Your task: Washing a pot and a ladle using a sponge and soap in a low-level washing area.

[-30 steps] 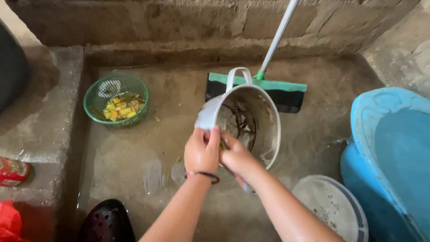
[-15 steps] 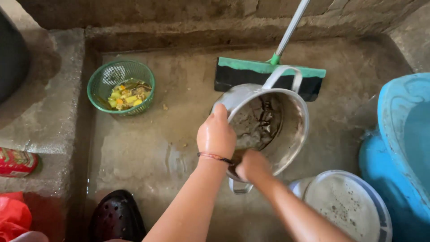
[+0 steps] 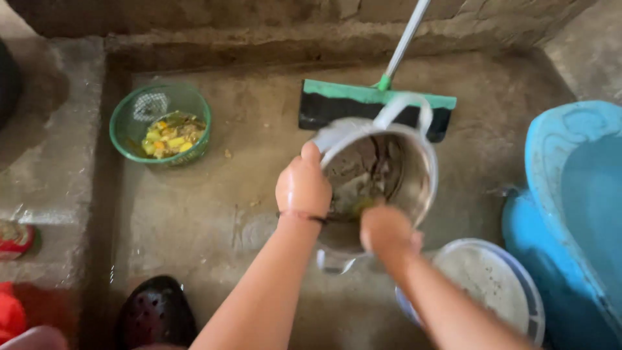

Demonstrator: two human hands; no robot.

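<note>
Wet concrete wash floor [image 3: 194, 220]. Dented grey metal pot [image 3: 376, 175] tilted twd camera, rim clamped by left hand [image 3: 302, 188]; right hand [image 3: 387, 231] fisted inside, scrubbing residue.

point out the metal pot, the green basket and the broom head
metal pot [image 3: 398, 159], head view, inner wall on the right
green basket [image 3: 133, 110], head view, bare mesh on the upper left
broom head [image 3: 337, 107], head view, left part
</note>
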